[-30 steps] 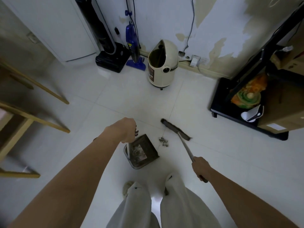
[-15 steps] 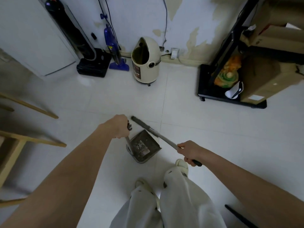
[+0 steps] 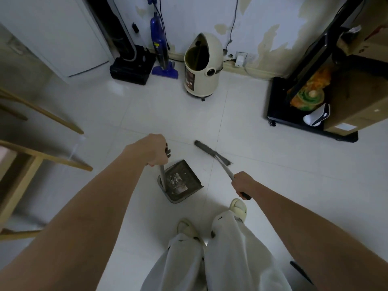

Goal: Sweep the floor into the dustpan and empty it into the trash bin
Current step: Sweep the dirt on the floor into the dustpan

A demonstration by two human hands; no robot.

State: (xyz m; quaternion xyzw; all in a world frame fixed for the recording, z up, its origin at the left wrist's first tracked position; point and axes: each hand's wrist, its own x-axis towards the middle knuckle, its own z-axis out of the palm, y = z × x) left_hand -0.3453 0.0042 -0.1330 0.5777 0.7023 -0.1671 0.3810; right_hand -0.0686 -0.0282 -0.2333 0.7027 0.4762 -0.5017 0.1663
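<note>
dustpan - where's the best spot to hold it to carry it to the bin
Grip the dustpan by the top of its upright handle, from above, as the left hand does now. The tall handle rises from the pan's back edge, so the tray stays level and the debris stays in.

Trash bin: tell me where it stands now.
In the head view the cream trash bin stands top centre against the wall, right of the blue vacuum.

On the white tiled floor (image 3: 273, 181) stand the dustpan (image 3: 184, 183), the cream trash bin (image 3: 202, 66) and the broom head (image 3: 212, 153).
</note>
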